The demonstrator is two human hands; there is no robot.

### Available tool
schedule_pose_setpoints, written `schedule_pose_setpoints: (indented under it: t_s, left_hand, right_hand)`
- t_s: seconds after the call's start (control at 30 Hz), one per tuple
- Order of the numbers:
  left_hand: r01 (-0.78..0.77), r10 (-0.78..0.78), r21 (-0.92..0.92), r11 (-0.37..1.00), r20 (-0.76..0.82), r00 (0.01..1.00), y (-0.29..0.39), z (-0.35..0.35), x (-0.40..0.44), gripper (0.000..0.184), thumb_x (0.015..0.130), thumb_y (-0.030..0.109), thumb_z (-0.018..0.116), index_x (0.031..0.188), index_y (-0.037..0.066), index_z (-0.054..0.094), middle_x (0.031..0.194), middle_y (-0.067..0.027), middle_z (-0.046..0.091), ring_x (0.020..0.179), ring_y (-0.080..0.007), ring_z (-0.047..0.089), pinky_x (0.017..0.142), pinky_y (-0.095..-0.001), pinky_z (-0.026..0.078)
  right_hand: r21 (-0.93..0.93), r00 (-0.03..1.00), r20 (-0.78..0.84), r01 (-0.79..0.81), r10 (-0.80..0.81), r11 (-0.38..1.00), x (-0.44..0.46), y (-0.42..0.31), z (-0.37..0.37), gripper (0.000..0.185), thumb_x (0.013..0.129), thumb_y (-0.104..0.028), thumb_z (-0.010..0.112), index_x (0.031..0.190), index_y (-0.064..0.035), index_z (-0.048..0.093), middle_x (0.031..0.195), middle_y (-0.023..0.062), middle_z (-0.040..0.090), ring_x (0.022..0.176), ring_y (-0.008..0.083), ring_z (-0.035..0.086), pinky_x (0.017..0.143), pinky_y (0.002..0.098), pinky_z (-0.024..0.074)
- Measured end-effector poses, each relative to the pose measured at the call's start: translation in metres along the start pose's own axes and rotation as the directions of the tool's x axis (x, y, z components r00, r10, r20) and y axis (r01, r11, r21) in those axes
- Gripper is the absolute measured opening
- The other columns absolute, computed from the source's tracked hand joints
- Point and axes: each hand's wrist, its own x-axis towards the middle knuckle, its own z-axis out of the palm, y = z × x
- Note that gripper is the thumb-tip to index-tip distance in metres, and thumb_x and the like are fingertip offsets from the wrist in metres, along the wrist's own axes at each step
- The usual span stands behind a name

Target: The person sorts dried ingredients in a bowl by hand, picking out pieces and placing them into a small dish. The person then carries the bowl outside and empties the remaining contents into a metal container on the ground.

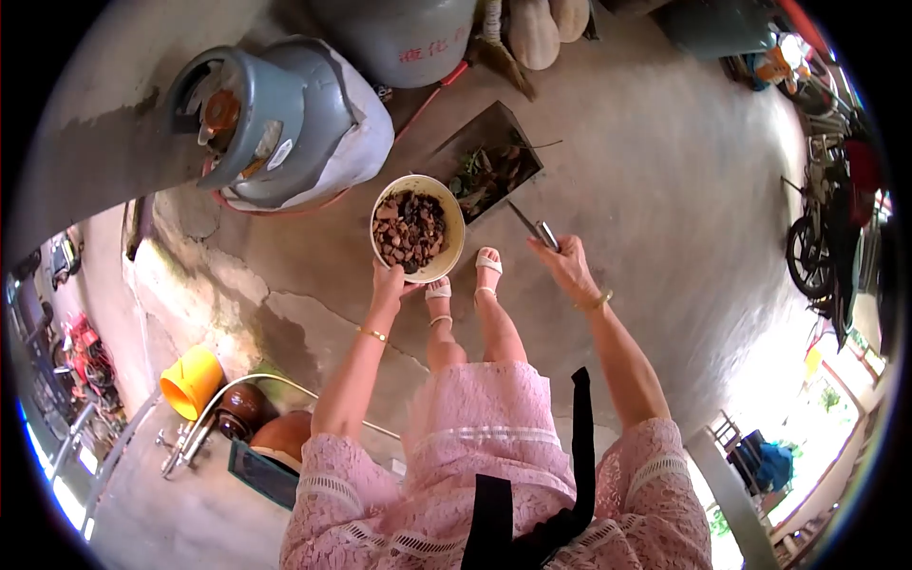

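Observation:
My left hand [388, 285] grips the near rim of a round cream bowl [456, 228], its fingers partly hidden beneath. Dark and reddish-brown chunks [410, 231] fill much of the bowl. On the right, my right hand [567, 268] is closed around the handle of a knife [534, 226], whose blade points up and to the left. Just beyond the bowl, a rectangular bin [513, 128] on the floor holds green leaves and brown scraps [489, 179]. The knife is apart from both bowl and bin.
Grey gas cylinders [328, 104] stand at the upper left, with pale gourds [534, 36] at the top. A yellow bucket [192, 382], hose [271, 377] and brown jar [244, 408] are at the lower left. A motorcycle [825, 249] stands at the far right.

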Motion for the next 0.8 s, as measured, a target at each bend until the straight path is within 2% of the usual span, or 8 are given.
schedule_pose_setpoints:
  t_s: [0.13, 0.2, 0.23, 0.37, 0.47, 0.67, 0.73, 0.8]
  left_hand:
    - [0.021, 0.068, 0.457, 0.889, -0.177, 0.982, 0.024, 0.043, 0.036, 0.048, 0.075, 0.003, 0.043, 0.119, -0.001, 0.024, 0.106, -0.0262, 0.049, 0.088, -0.0365, 0.059, 0.063, -0.0397, 0.056]
    - [-0.051, 0.383, 0.887, 0.458, -0.145, 0.912, 0.031, 0.076, 0.046, 0.056, 0.074, 0.007, 0.047, 0.124, -0.003, 0.023, 0.102, -0.0290, 0.052, 0.089, -0.0410, 0.056, 0.073, -0.0438, 0.050]
    - [-0.086, 0.425, 0.898, 0.432, -0.118, 0.897, 0.031, 0.091, 0.047, 0.067, 0.074, 0.011, 0.051, 0.130, -0.005, 0.017, 0.104, -0.0304, 0.051, 0.091, -0.0429, 0.054, 0.079, -0.0459, 0.044]
    - [-0.117, 0.424, 0.960, 0.255, -0.003, 0.906, 0.036, 0.138, 0.061, 0.071, 0.076, 0.007, 0.053, 0.133, -0.006, 0.011, 0.113, -0.0280, 0.047, 0.094, -0.0375, 0.055, 0.077, -0.0411, 0.047]
    - [-0.088, 0.403, 0.969, 0.230, -0.013, 0.915, 0.039, 0.158, 0.078, 0.077, 0.075, 0.007, 0.058, 0.133, -0.007, 0.010, 0.117, -0.0280, 0.044, 0.094, -0.0356, 0.055, 0.076, -0.0394, 0.048]
    - [-0.080, 0.451, 0.989, 0.125, 0.015, 0.892, 0.025, 0.148, 0.094, 0.079, 0.075, 0.010, 0.062, 0.131, -0.009, 0.010, 0.113, -0.0294, 0.046, 0.092, -0.0348, 0.057, 0.074, -0.0361, 0.050]
    - [-0.054, 0.521, 0.995, 0.078, 0.006, 0.854, 0.018, 0.140, 0.104, 0.079, 0.076, 0.013, 0.061, 0.132, -0.010, 0.009, 0.112, -0.0293, 0.047, 0.092, -0.0349, 0.057, 0.074, -0.0363, 0.050]
    - [-0.026, 0.484, 0.994, 0.104, -0.028, 0.875, 0.014, 0.134, 0.113, 0.079, 0.077, 0.014, 0.060, 0.132, -0.010, 0.009, 0.112, -0.0296, 0.047, 0.093, -0.0351, 0.057, 0.075, -0.0368, 0.050]
  right_hand:
    - [0.071, 0.999, -0.021, -0.040, 0.041, 0.997, -0.035, -0.020, -0.001, 0.035, 0.082, -0.023, 0.062, 0.054, -0.0068, 0.049, 0.052, -0.0116, 0.033, 0.047, 0.0001, 0.027, 0.041, 0.0239, 0.0171]
    - [0.104, 0.999, -0.040, -0.008, 0.012, 0.995, -0.040, -0.021, -0.004, 0.034, 0.082, -0.022, 0.062, 0.055, -0.0064, 0.048, 0.054, -0.0116, 0.032, 0.049, 0.0002, 0.027, 0.042, 0.0241, 0.0184]
    - [0.131, 0.999, -0.034, -0.018, 0.023, 0.991, -0.043, -0.023, -0.007, 0.034, 0.082, -0.021, 0.062, 0.055, -0.0060, 0.048, 0.054, -0.0115, 0.033, 0.050, 0.0002, 0.027, 0.042, 0.0241, 0.0186]
    - [0.151, 0.996, -0.064, -0.059, 0.070, 0.987, -0.055, -0.028, -0.013, 0.032, 0.081, -0.020, 0.063, 0.056, -0.0043, 0.050, 0.055, -0.0114, 0.033, 0.051, 0.0003, 0.029, 0.043, 0.0232, 0.0199]
    - [0.212, 0.993, -0.068, -0.081, 0.097, 0.974, -0.057, -0.013, -0.015, 0.032, 0.081, -0.020, 0.063, 0.056, -0.0032, 0.051, 0.055, -0.0112, 0.034, 0.052, 0.0002, 0.030, 0.043, 0.0227, 0.0206]
    - [0.237, 0.994, -0.016, -0.103, 0.110, 0.966, -0.050, 0.010, -0.013, 0.018, 0.081, -0.016, 0.062, 0.073, 0.0003, 0.063, 0.056, -0.0088, 0.041, 0.053, 0.0011, 0.035, 0.044, 0.0215, 0.0256]
    - [0.269, 0.999, -0.052, 0.019, -0.005, 0.963, -0.043, 0.024, -0.006, 0.017, 0.081, -0.014, 0.062, 0.075, 0.0018, 0.064, 0.056, -0.0084, 0.042, 0.054, 0.0011, 0.036, 0.044, 0.0216, 0.0268]
    - [0.278, 0.999, -0.047, 0.000, 0.014, 0.961, -0.043, 0.033, -0.005, 0.017, 0.081, -0.013, 0.062, 0.076, 0.0024, 0.064, 0.057, -0.0083, 0.043, 0.054, 0.0011, 0.036, 0.044, 0.0217, 0.0273]
